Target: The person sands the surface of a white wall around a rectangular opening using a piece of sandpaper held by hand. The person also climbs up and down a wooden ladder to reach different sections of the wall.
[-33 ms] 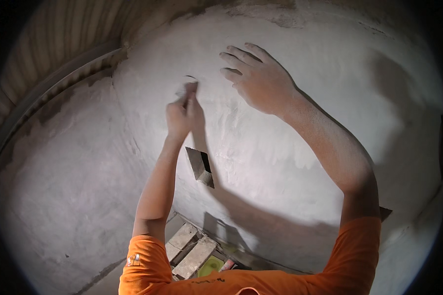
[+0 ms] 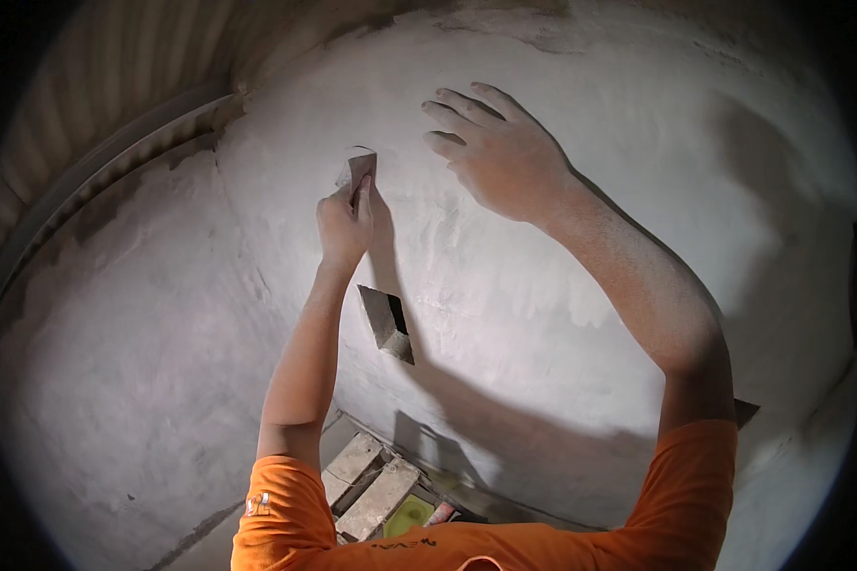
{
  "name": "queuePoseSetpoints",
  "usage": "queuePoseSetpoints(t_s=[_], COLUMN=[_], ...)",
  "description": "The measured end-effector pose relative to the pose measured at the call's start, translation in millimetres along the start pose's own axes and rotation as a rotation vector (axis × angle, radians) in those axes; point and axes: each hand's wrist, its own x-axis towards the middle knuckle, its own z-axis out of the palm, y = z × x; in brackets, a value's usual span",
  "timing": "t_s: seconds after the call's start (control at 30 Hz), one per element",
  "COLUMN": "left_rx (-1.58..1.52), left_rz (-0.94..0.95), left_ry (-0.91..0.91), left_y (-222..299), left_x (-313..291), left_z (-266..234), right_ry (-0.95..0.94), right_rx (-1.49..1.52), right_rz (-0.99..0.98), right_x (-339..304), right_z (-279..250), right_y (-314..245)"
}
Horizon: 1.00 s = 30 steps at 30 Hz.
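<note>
My left hand (image 2: 345,225) is closed on a folded piece of sandpaper (image 2: 361,168), dull brown-purple, held up against the pale plastered wall (image 2: 543,314). A thin dark curved mark shows on the plaster just above the sheet. My right hand (image 2: 505,152), dusted white, lies with spread fingers on the wall, higher up and to the right, holding nothing. Below my left hand, a rectangular recess (image 2: 387,324) opens in the wall.
A second wall (image 2: 114,362) meets this one at a corner on the left. A beam (image 2: 114,162) runs under the corrugated roof (image 2: 152,67). Low down lie planks (image 2: 379,500) and a yellow-green tray (image 2: 408,516). Another dark opening (image 2: 747,412) sits by my right elbow.
My left hand has shifted slightly to the left with the sandpaper, which now looks sharper than before. The right hand has hardly moved.
</note>
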Motion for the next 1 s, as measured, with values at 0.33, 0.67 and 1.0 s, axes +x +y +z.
queuePoseSetpoints(t_s=[0.33, 0.67, 1.0], left_rx=[-0.114, -0.150, 0.154], left_rz=[0.004, 0.030, 0.022], left_ry=[0.036, 0.117, 0.171], left_y=[13, 2, 17], left_x=[0, 9, -4], left_z=[15, 17, 24], right_ry=[0.010, 0.029, -0.026], right_rx=[0.018, 0.003, 0.024], right_rz=[0.040, 0.041, 0.056], right_x=[2, 3, -3], right_z=[3, -2, -3], right_y=[-6, -9, -9])
